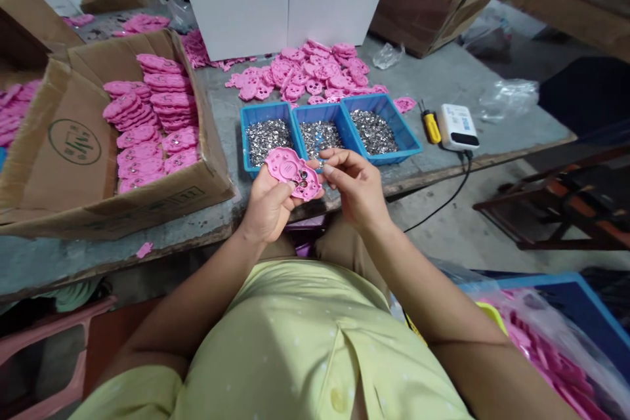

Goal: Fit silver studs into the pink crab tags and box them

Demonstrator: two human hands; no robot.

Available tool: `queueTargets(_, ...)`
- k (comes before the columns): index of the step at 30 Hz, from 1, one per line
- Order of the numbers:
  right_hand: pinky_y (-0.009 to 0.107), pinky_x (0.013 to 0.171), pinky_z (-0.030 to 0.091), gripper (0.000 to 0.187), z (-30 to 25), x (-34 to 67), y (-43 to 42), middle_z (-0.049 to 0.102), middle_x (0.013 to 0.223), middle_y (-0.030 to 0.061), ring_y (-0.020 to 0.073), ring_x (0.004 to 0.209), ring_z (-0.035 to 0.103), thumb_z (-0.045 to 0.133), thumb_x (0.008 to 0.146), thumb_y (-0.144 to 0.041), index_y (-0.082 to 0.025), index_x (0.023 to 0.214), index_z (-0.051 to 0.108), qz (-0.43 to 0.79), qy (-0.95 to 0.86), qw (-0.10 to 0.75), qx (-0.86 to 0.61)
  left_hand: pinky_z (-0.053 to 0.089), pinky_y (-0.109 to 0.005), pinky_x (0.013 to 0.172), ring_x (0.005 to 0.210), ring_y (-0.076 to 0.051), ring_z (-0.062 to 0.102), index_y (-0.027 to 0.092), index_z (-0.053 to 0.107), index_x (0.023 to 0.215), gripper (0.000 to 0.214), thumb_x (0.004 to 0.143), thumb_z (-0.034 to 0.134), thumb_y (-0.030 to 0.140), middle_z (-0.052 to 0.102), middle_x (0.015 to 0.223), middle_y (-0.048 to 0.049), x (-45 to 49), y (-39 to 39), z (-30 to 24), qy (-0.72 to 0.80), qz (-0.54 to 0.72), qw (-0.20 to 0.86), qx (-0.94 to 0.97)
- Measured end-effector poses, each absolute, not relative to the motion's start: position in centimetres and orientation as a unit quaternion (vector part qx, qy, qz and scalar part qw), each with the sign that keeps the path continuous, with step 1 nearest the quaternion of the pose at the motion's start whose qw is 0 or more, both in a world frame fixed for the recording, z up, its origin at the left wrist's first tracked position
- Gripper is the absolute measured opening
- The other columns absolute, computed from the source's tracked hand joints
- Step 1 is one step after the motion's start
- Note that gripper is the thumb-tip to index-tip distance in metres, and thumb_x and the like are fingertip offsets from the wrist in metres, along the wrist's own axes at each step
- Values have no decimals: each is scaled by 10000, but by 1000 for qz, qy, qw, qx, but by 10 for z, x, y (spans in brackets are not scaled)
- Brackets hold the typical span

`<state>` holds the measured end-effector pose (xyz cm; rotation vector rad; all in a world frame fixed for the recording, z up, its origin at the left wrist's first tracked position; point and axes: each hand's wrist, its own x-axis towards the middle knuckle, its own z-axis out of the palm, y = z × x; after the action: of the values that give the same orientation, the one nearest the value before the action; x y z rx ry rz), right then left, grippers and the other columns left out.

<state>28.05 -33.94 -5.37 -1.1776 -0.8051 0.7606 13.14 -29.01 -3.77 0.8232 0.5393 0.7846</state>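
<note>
A pink plastic shell point(284, 166) is held in my left hand point(270, 203), its inner side facing up and my thumb pressed on it. Small shiny metal parts point(304, 178) sit in recesses toward the shell's right end. Just right of that end is my right hand point(357, 185), thumb and fingers pinched together. What lies in the pinch is too small to make out. Directly beyond my hands stand three blue bins in a row, the left bin point(245, 138), the middle bin point(298, 119) and the right bin point(411, 142), each with many small silvery metal pieces.
Behind the bins lies a pile of pink pieces point(315, 69) before a white carton point(241, 20). An open cardboard box point(118, 213) with stacked pink shells stands at left. At right are a yellow-handled screwdriver point(432, 127) and a white device point(459, 123) with a black cable.
</note>
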Motion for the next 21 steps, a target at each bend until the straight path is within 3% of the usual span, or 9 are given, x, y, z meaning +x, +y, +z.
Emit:
queueTargets(4,325,725,517,287,-60,281,-344,705,1054,72,195,881,634,835,742,-443,-217,758,660,330,-356,687,-541,560,-642,1075,1254,-385,710,208,538,1169,449,758,711,155,772,1242,-127,118,-289,-26,238,327,840,362)
queueTargets(10,285,625,437,320,-76,289,-358,726,909,62,171,763,597,874,745,-481,-220,705,694,393,-383,621,-559,622,-646,946,990,-381,799,171,605,1146,284,864,636,167,783,1161,-161,73,-280,23,220,248,861,385)
queueTargets(16,326,676,513,446,-96,298,-368,731,798,75,210,739,639,823,751,-642,-228,685,671,403,-493,481,-602,626,-675,946,1030,-385,787,156,664,1134,295,845,673,99,766,1001,-98,20,-230,78,327,337,731,495)
queueTargets(21,338,656,501,450,-113,309,-365,720,741,63,214,689,634,726,808,-671,-236,707,679,328,-566,383,-652,609,-636,1009,998,-322,772,157,715,1071,357,731,739,50,748,967,-91,-18,-135,77,426,406,593,549)
